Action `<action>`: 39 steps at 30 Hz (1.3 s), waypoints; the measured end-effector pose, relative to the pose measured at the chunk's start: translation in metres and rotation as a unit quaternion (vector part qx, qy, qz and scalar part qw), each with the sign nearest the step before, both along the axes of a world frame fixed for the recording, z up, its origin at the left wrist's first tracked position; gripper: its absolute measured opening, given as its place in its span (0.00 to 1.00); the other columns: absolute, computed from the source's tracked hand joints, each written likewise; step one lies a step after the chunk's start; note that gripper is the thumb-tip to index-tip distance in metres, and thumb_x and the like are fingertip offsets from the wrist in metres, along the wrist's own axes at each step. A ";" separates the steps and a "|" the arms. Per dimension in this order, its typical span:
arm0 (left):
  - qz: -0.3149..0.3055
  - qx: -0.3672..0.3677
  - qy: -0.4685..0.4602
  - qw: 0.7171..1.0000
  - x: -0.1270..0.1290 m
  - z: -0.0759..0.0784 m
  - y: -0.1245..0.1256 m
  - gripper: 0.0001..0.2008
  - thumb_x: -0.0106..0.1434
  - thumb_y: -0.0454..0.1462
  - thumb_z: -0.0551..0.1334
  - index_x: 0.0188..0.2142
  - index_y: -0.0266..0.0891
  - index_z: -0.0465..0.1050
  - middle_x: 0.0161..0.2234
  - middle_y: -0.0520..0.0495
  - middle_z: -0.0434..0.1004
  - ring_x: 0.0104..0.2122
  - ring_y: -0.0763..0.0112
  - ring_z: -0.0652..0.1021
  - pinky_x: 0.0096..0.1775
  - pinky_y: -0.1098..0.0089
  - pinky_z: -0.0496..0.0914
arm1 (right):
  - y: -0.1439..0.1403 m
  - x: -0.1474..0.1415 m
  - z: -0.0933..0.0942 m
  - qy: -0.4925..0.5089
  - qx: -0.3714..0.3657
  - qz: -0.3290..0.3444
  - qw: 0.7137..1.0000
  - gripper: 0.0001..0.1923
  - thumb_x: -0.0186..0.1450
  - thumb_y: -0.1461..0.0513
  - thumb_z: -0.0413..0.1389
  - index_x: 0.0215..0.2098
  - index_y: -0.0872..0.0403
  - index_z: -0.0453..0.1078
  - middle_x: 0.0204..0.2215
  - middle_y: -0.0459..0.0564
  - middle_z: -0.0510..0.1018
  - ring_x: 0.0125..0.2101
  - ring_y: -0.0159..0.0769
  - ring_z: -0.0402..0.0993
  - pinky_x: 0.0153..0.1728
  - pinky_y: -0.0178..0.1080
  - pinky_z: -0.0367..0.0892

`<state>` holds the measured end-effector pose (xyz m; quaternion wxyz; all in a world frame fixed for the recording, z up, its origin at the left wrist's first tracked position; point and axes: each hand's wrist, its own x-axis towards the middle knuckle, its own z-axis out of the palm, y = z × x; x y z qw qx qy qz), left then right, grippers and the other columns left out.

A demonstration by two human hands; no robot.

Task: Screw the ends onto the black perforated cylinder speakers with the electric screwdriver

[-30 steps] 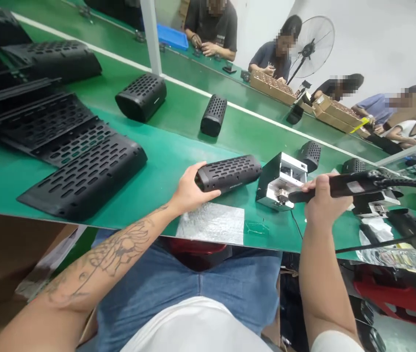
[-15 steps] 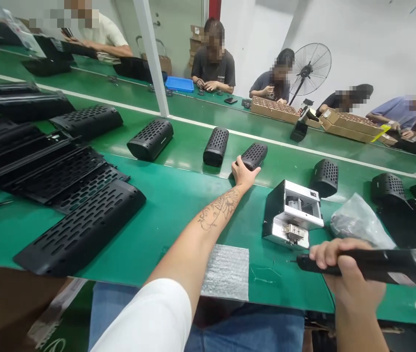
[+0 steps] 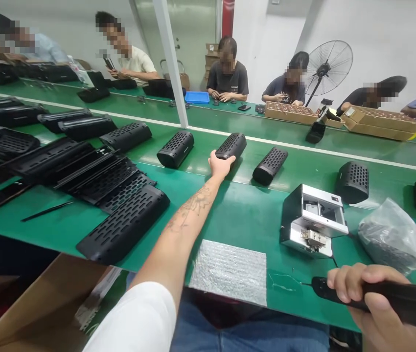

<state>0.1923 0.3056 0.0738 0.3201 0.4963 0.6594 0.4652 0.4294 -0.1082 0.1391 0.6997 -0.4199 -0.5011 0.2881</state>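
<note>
My left hand reaches forward and grips the near end of a black slotted housing on the green line, thumb on its right side. To the right of it lies a similar housing, and another housing is on the left. My right hand is wrapped around a black electric screwdriver, held level with its thin bit pointing left. Beyond that hand stands a black-and-white screw feeder. A grey foam sheet lies at the table's front edge.
Stacked slotted panels and a long slotted panel lie at left. A plastic bag sits right of the feeder. A white post rises beyond the housings. Several co-workers sit across the line, near cardboard trays.
My left hand has let go of one housing and now grips the one to its left, which has turned slightly. The view has swung left. My right hand still holds the screwdriver.
</note>
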 end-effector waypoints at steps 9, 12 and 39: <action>-0.375 0.102 0.054 0.920 -0.191 -0.027 -0.203 0.57 0.54 0.56 0.90 0.79 0.45 0.79 0.74 0.35 0.86 0.72 0.34 0.87 0.76 0.42 0.82 | -0.031 -0.018 0.024 0.002 -0.001 0.182 0.983 0.11 0.77 0.46 0.76 0.50 0.38 0.87 0.16 0.37 0.74 0.08 0.36 0.63 0.14 0.44 0.71; -0.462 0.097 0.097 0.876 -0.199 -0.042 -0.251 0.52 0.59 0.54 0.89 0.79 0.47 0.79 0.75 0.35 0.84 0.74 0.36 0.86 0.78 0.42 0.81 | -0.033 -0.037 0.037 0.023 0.024 0.117 0.993 0.12 0.75 0.46 0.80 0.48 0.40 0.88 0.17 0.37 0.75 0.10 0.35 0.64 0.17 0.45 0.74; -0.463 0.154 0.085 0.869 -0.194 -0.089 -0.283 0.46 0.65 0.54 0.84 0.80 0.55 0.77 0.77 0.38 0.82 0.75 0.35 0.85 0.78 0.37 0.82 | 0.008 -0.081 -0.019 -0.037 -0.010 0.170 0.985 0.19 0.72 0.49 0.81 0.38 0.44 0.77 0.20 0.36 0.75 0.16 0.33 0.69 0.22 0.38 0.76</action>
